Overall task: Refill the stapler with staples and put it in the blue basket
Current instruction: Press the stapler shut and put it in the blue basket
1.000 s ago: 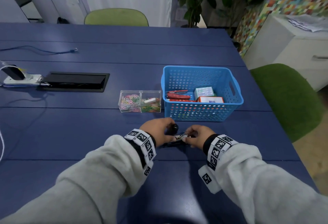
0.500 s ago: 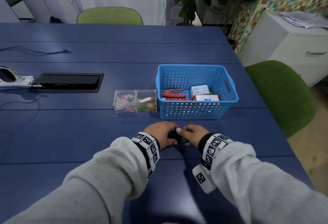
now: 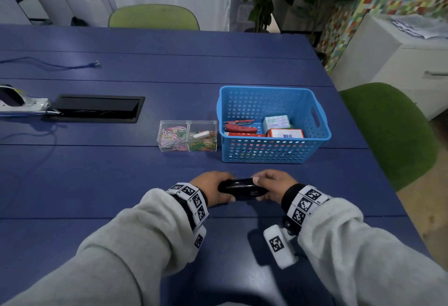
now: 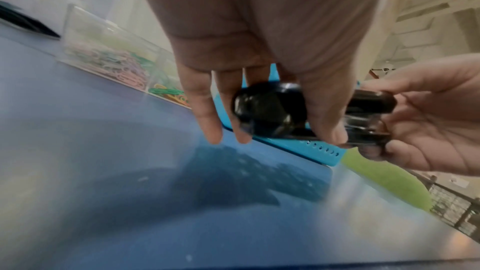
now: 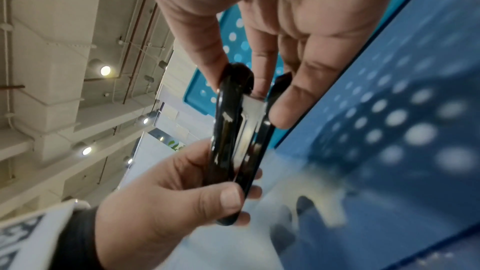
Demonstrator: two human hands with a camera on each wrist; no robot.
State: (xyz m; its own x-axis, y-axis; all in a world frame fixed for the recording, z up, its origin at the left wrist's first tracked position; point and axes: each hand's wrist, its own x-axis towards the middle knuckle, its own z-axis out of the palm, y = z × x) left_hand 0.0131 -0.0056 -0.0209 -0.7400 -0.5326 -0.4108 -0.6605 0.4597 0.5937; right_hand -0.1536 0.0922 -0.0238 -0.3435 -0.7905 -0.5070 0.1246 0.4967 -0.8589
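Note:
A black stapler (image 3: 242, 188) lies sideways between my two hands, just above the blue table near its front. My left hand (image 3: 213, 188) grips its rear end, with the thumb on one side and the fingers on the other (image 4: 267, 110). My right hand (image 3: 272, 184) pinches its front end (image 5: 239, 122), where the silver magazine shows between the black halves. The stapler looks closed. The blue basket (image 3: 274, 158) stands a short way behind my hands and holds a red stapler (image 3: 241, 127) and small boxes (image 3: 276, 121).
A clear two-part box of coloured paper clips (image 3: 188, 136) sits left of the basket. A black cable hatch (image 3: 97, 108) and a power strip (image 3: 21, 104) lie at the left. Green chairs (image 3: 388, 133) stand at the table's right and far sides.
The stapler was open with its silver magazine showing a second ago. It is now closed, and both hands hold it flat by its ends, slightly nearer to me.

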